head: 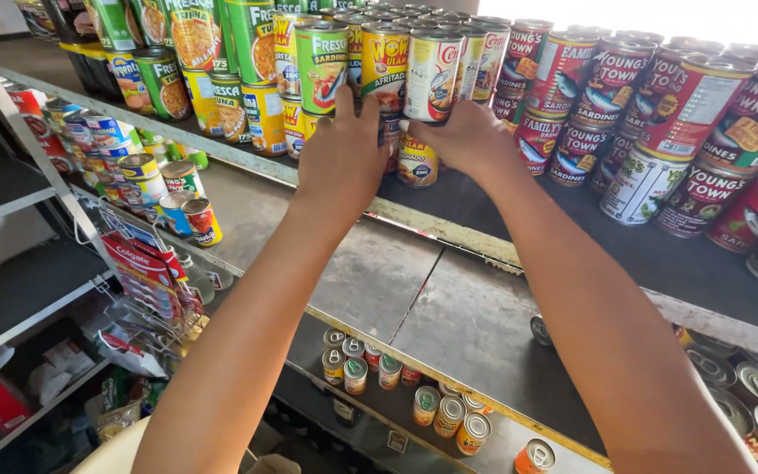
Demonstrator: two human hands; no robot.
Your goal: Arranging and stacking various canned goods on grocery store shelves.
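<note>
Hands reach among stacked cans on the top shelf (449,197): left hand (341,158) fingers clasp a green can (322,66), right hand (467,136) fingers grip a white can (432,77).

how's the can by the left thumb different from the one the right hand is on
The green-labelled can by the left hand is mostly green with a red band; the white-labelled can at the right hand is white with red trim. The green one sits further left. Both stand upright, the same size, stacked on other cans.

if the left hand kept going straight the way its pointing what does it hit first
Probably the green-labelled sardine can right above the left hand; its fingertips already seem to touch the stacked cans, though depth is unclear.
</note>
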